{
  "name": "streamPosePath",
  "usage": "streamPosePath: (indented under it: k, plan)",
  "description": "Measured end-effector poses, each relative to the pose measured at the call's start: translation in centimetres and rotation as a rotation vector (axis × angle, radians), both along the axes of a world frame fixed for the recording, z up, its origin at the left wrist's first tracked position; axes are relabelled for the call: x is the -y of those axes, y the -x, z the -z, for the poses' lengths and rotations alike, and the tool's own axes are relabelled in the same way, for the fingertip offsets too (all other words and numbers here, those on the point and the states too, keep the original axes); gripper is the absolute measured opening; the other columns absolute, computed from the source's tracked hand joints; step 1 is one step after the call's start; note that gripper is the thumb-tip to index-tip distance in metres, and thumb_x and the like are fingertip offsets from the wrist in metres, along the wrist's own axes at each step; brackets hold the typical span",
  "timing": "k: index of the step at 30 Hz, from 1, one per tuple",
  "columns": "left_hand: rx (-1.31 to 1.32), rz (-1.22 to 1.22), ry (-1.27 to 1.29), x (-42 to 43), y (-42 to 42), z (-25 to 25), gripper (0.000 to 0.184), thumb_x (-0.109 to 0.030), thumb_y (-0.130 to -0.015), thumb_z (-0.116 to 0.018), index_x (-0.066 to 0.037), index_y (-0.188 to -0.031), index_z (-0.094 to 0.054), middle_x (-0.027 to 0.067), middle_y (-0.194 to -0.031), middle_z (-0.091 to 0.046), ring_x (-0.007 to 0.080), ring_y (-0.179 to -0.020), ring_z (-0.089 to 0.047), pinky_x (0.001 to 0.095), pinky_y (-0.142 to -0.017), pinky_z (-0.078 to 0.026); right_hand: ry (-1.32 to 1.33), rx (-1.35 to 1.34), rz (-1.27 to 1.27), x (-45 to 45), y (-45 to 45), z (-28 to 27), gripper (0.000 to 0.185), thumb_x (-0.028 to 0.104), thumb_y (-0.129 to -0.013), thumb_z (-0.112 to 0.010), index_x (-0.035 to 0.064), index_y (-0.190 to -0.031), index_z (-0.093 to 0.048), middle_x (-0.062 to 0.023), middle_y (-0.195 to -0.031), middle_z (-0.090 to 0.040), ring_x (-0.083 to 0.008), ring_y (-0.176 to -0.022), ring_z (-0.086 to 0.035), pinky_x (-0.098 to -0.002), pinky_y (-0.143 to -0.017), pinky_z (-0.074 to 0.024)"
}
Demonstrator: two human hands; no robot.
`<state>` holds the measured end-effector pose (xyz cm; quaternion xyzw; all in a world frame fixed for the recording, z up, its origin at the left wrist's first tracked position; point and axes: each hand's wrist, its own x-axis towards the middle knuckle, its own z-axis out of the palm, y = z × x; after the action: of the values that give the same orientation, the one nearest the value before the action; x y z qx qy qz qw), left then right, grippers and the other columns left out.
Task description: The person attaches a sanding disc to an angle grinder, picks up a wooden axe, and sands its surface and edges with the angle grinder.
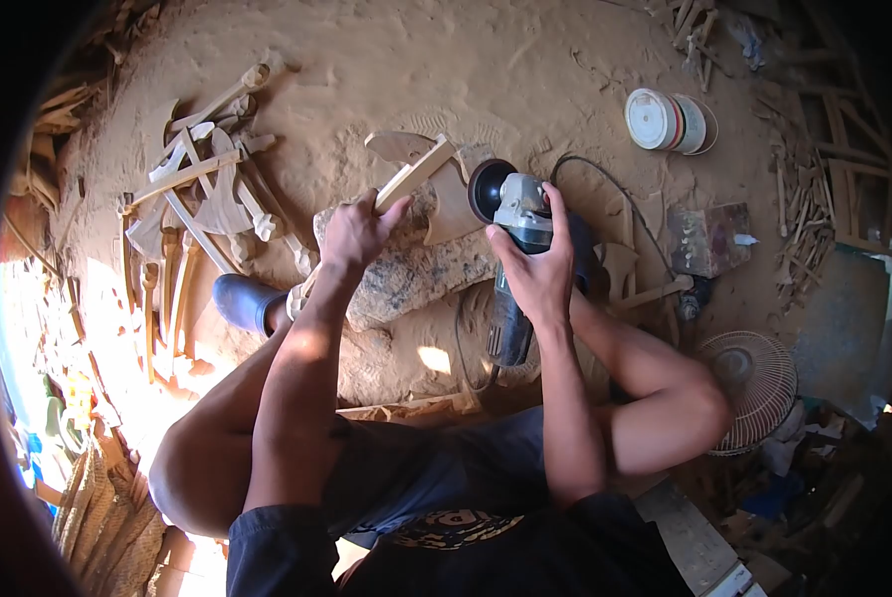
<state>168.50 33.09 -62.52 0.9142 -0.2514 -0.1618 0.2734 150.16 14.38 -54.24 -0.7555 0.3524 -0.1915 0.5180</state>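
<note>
My left hand (358,231) is closed round the lower end of a pale wooden piece (413,173), which slants up to the right. My right hand (540,267) grips an angle grinder (521,224) near its head. The grinder's round dark disc (490,191) faces left, a short gap from the wooden piece. Behind the wooden piece lie flat curved wooden shapes (452,211), over a large rough stone (406,283) between my legs.
Shaped wooden pieces (229,199) are heaped at the left. A white bucket (655,119) lies at the upper right. On the right are a fan (750,390), a dusty block (709,239), a cable (620,189) and scattered sticks (799,249).
</note>
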Motion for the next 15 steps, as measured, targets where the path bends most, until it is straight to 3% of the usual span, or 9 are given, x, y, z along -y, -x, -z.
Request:
streamPosePath:
  k: [4,7,11,15]
  plan:
    - [-0.022,0.003,-0.032,0.0,-0.2,0.4,0.055,-0.061,-0.098,-0.069,-0.006,-0.104,-0.072,0.0228,-0.074,-0.073,0.0433,-0.075,-0.075,0.0517,-0.07,-0.06,-0.135,0.036,0.006,-0.5,-1.0,0.3,0.079,0.019,-0.085,-0.088,0.0014,-0.15,-0.049,-0.0192,-0.126,-0.069,-0.0259,-0.111,-0.069,-0.0395,-0.098,-0.0552]
    - [-0.022,0.012,0.01,0.0,-0.3,0.6,0.055,-0.059,-0.099,-0.069,-0.005,-0.105,-0.072,0.0238,-0.074,-0.073,0.0438,-0.075,-0.075,0.0515,-0.069,-0.06,-0.092,0.018,-0.012,-1.0,-1.1,0.3,0.079,0.019,-0.085,-0.088,0.0015,-0.151,-0.048,-0.0192,-0.125,-0.07,-0.0257,-0.11,-0.069,-0.0399,-0.098,-0.0554]
    - [0.018,0.005,-0.001,0.1,0.1,-0.1,0.059,-0.061,-0.1,-0.066,-0.003,-0.102,-0.071,0.0208,-0.073,-0.074,0.0393,-0.073,-0.076,0.0484,-0.069,-0.059,0.05,-0.018,-0.036,-1.2,-0.2,0.7,0.081,0.02,-0.084,-0.087,0.004,-0.153,-0.048,-0.0216,-0.122,-0.073,-0.0314,-0.107,-0.073,-0.0427,-0.096,-0.0565]
    - [0.005,0.013,0.009,0.0,-0.1,0.1,0.058,-0.061,-0.1,-0.067,-0.003,-0.1,-0.071,0.0209,-0.073,-0.073,0.0392,-0.071,-0.076,0.0484,-0.068,-0.059,0.137,-0.273,-0.029,-1.3,0.3,-1.4,0.085,0.022,-0.083,-0.087,0.0014,-0.155,-0.045,-0.0236,-0.13,-0.07,-0.0345,-0.115,-0.071,-0.0432,-0.1,-0.0542]
